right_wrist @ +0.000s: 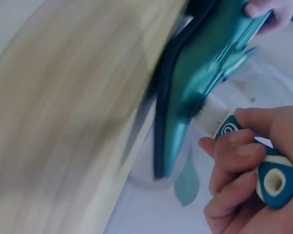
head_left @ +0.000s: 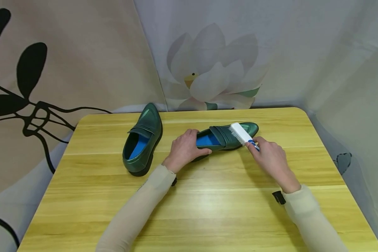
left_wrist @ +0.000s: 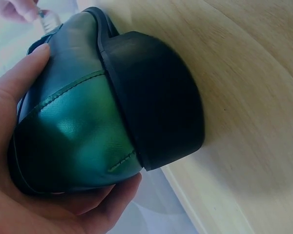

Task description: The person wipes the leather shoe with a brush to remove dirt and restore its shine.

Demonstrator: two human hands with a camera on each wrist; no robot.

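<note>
My left hand (head_left: 184, 148) grips the heel end of a dark green loafer (head_left: 225, 139) with a blue insole, its toe pointing right. In the left wrist view, the thumb lies along the upper side and fingers curl round the green heel (left_wrist: 83, 131) above the black sole (left_wrist: 156, 92). My right hand (head_left: 271, 157) holds a white brush (head_left: 240, 133) by its blue-and-white handle (right_wrist: 278, 180). The bristles (right_wrist: 211, 117) meet the top of the loafer's front part, ahead of the strap, as the right wrist view shows.
A matching green loafer (head_left: 143, 140) stands on the wooden table (head_left: 208, 210) to the left, toe toward the back edge. Behind the table hangs a pale curtain (head_left: 286, 52) printed with flowers and dark leaves.
</note>
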